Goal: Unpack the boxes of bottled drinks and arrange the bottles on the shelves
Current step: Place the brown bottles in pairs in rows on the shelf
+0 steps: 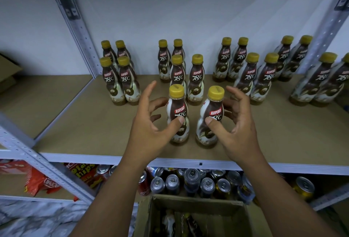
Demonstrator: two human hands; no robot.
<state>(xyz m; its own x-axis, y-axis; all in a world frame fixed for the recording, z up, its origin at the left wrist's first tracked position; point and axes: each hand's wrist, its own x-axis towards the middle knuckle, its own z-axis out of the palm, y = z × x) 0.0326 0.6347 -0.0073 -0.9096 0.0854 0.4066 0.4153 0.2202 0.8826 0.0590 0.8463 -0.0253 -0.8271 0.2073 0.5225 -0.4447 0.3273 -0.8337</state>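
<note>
**Restocking the drinks shelf.** At 6 o'clock, nearest the camera, an open box [190,204] sits below the person's forearms, its contents too dark to make out. Just beyond it, cans [190,180] stand packed on the lower shelf [11,184], with red snack bags [37,182] at 8 o'clock. Above, near the front edge of the brown shelf [85,123], the left hand [149,125] grasps the left bottle [177,108], thumb on the label, fingers curled behind and index finger lifted. The right hand [238,123] grips the right bottle [212,112] in the same way. Both bottles stand upright on the shelf, yellow caps up, near each other but apart. Behind them at 12 o'clock stands a middle cluster [196,77] of four bottles. A left cluster [120,79] of four stands at 10 o'clock and a right cluster [247,74] of four at 1 o'clock. More bottles [321,81] stand at 2 o'clock beside a grey post [324,28]. A pale wall [170,9] closes the back.
</note>
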